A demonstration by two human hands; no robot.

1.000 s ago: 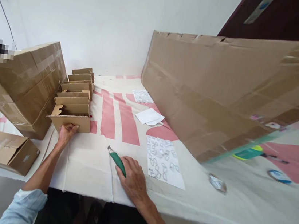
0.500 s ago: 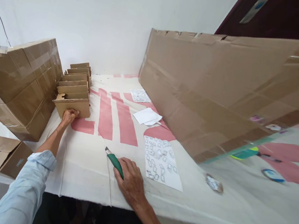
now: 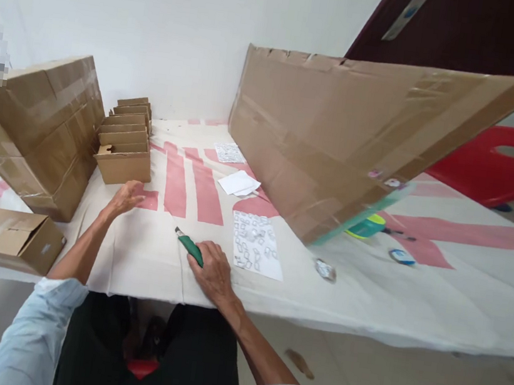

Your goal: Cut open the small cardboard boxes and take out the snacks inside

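My right hand (image 3: 214, 269) rests on the cloth with its fingers round a green utility knife (image 3: 190, 249), whose blade end points away to the left. Just in front of the row of small open cardboard boxes (image 3: 124, 167), my left hand (image 3: 125, 198) is held over the table with its fingers loosely apart and nothing in them. The nearest box of that row stands upright with its front flap folded in; the others line up behind it toward the wall. A closed cardboard box (image 3: 5, 235) lies by my left forearm.
A large taped carton (image 3: 52, 127) stands at the left, a person's arm behind it. Along the right leans a big cardboard panel (image 3: 340, 134). Several paper sheets (image 3: 257, 246), a crumpled foil piece (image 3: 325, 270), a tape roll (image 3: 366, 226) and a red chair (image 3: 492, 163) are also there.
My left hand has come away from the front of the nearest small box, whose front flap now sits lower. My right hand still holds the knife. The view has tilted down and shifted right.
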